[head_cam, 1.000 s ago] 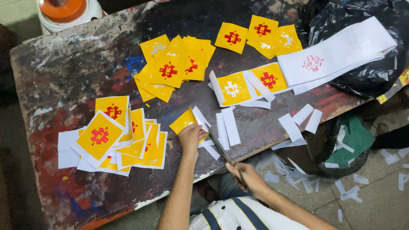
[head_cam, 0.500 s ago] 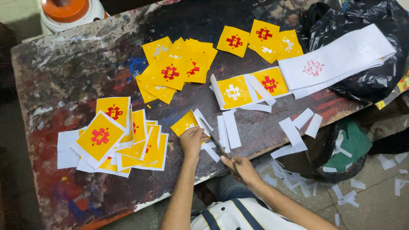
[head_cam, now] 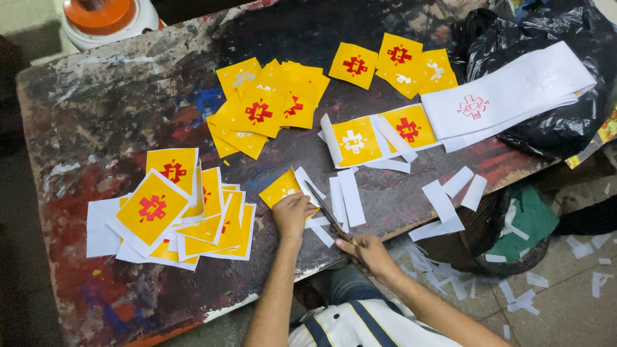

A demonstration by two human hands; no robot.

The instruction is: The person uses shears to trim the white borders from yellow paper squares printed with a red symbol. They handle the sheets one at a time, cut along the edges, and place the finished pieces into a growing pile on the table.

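Stack of untrimmed yellow cards (head_cam: 172,217) lay at table's left. Left hand (head_cam: 291,213) pressed flat, fingers together, on one yellow card (head_cam: 281,189). Right hand (head_cam: 368,252) was clenched on scissors (head_cam: 324,207) cutting its edge. White strips (head_cam: 448,200) lay rightward.

We see both bare forearms reaching up from the lower edge of the view, converging toward the yellow sheet (head_cam: 282,188). Left hand (head_cam: 291,214): palm down, fingers curled, fingertips pressed on the near edge of that sheet; wrist straight, forearm running down and left from it. Right hand (head_cam: 364,252): below and right of the sheet, fist closed around the handles of the scissors (head_cam: 326,210), knuckles up, blades pointing toward the sheet. Right forearm angles down to the right.
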